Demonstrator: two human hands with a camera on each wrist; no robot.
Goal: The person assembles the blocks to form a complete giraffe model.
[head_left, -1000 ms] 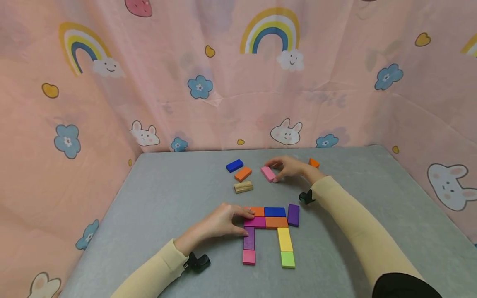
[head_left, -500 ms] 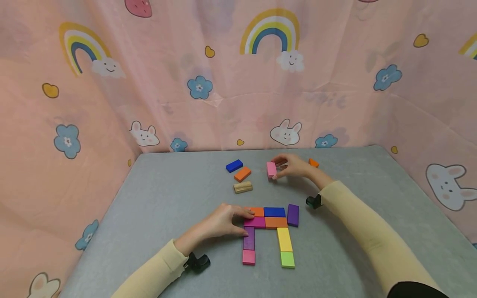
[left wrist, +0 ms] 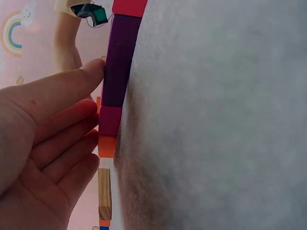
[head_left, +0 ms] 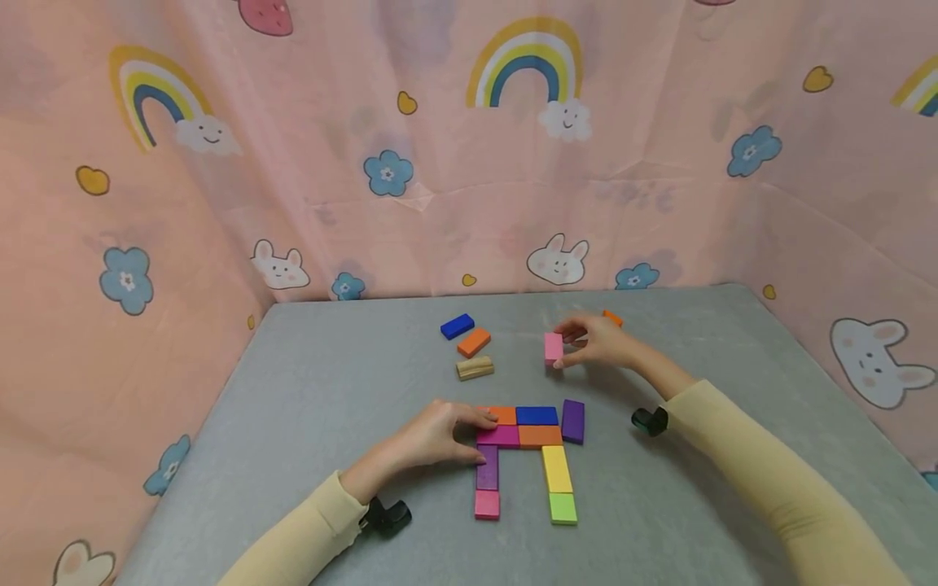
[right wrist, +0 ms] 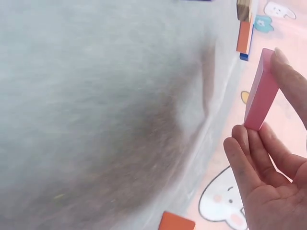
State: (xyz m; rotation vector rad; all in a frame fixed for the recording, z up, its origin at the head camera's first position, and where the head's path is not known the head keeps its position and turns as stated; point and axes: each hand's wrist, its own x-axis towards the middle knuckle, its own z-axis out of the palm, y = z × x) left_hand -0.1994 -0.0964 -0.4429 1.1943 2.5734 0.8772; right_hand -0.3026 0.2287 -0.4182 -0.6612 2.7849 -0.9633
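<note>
My right hand (head_left: 602,340) pinches a pink block (head_left: 553,349) by its two ends, between thumb and fingertips. In the right wrist view the pink block (right wrist: 262,91) is held over the grey table. The left hand (head_left: 434,439) rests with relaxed fingers at the left side of a flat layout of blocks. Its thumb touches a purple block (left wrist: 120,60), and its fingertips lie by the magenta block (head_left: 498,437) and an orange block (head_left: 506,416). The layout also has a blue block (head_left: 537,416), an orange block (head_left: 541,437), a yellow block (head_left: 557,469), a green block (head_left: 563,509) and a pink-red block (head_left: 487,505).
A dark purple block (head_left: 574,422) leans at the layout's right. Behind it lie a wood-grain block (head_left: 475,368), an orange block (head_left: 474,343) and a blue block (head_left: 458,326). An orange piece (head_left: 612,318) sits behind the right hand. A patterned pink curtain (head_left: 469,220) borders the grey table (head_left: 352,366).
My right hand has lifted the pink block off the table, turned it upright and brought it to the right and toward me. The left hand has stayed at the layout.
</note>
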